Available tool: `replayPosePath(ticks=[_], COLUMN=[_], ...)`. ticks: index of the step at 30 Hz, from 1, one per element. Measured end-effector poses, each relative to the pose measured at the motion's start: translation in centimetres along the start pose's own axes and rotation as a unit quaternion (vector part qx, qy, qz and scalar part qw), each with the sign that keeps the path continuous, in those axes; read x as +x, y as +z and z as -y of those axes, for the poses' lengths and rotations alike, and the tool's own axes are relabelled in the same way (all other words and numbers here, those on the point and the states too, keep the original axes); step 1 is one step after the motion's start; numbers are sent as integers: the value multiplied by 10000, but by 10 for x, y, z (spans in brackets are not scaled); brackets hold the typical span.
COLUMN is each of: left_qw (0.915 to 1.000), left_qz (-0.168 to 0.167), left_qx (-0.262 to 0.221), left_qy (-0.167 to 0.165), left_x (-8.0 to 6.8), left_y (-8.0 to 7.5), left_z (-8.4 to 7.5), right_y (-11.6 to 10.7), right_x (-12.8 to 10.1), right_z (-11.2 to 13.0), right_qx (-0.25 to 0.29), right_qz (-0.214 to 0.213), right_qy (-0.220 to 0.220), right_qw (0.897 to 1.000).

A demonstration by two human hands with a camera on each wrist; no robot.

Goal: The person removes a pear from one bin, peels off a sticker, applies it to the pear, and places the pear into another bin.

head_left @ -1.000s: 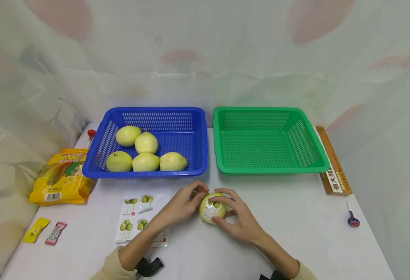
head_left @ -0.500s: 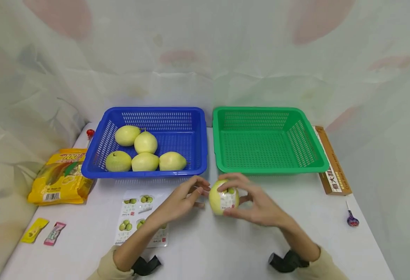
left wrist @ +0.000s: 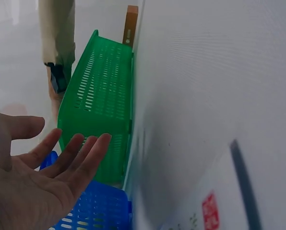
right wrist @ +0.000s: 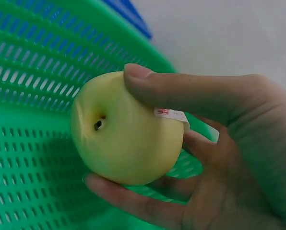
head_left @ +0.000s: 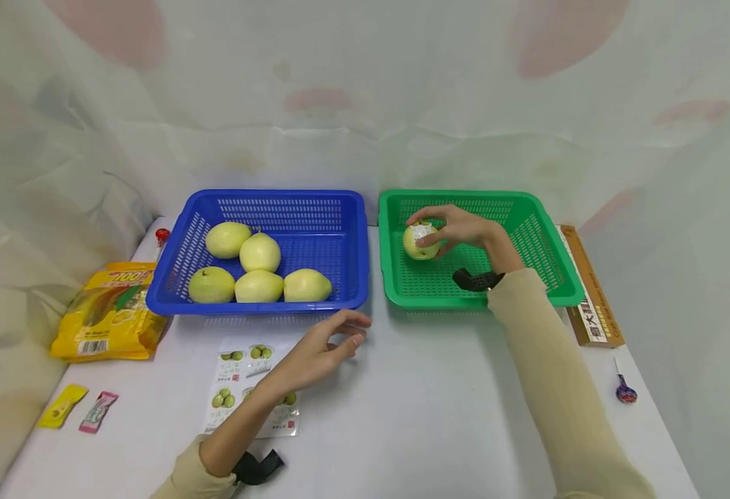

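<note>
A label sheet lies on the table. Just past it hovers the left hand, fingers loosely spread, holding nothing. Farther off, the right hand pinches a fruit between thumb and fingers inside the green basket, near its left wall. Lowering it softly, without rubbing its label, seems wise.

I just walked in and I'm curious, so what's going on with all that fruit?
A person's right hand is holding a round, pale yellow-green fruit with a label stuck on it, inside the green basket. I can't tell whether it touches the bottom. The left hand holds nothing and is near a sheet of labels. Five similar fruits sit in the blue basket, with no labels showing on them.
</note>
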State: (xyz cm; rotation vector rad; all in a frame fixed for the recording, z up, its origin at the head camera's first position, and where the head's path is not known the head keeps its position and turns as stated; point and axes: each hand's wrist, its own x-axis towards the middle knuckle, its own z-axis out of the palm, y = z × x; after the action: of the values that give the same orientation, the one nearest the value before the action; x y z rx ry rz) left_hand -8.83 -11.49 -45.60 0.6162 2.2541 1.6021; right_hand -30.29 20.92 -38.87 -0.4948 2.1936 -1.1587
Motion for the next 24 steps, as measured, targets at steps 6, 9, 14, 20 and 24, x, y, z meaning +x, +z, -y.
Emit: replayPosePath(ticks=[6, 9, 14, 20, 24], left_qw=[9997, 9995, 9987, 9876, 9650], left_qz=[184, 274, 281, -518, -1408], left_qx=[132, 141, 420, 1398, 2070], left_qy=[60, 98, -16, -493, -779], left_x=[-4, -9, -26, -72, -104], left_y=[-4, -7, -20, -56, -77], left_z=[5, 5, 10, 20, 26], right_y=[6, 10, 4, -12, 19], right_x=[20, 22, 13, -20, -43], right_z=[-15, -20, -13, 23, 54], right_qx=[-35, -111, 5, -394, -679], right_qz=[112, 86, 438, 47, -629], right_qy=[125, 40, 113, -5, -1022], right_qw=[9999, 9999, 9990, 9992, 9904])
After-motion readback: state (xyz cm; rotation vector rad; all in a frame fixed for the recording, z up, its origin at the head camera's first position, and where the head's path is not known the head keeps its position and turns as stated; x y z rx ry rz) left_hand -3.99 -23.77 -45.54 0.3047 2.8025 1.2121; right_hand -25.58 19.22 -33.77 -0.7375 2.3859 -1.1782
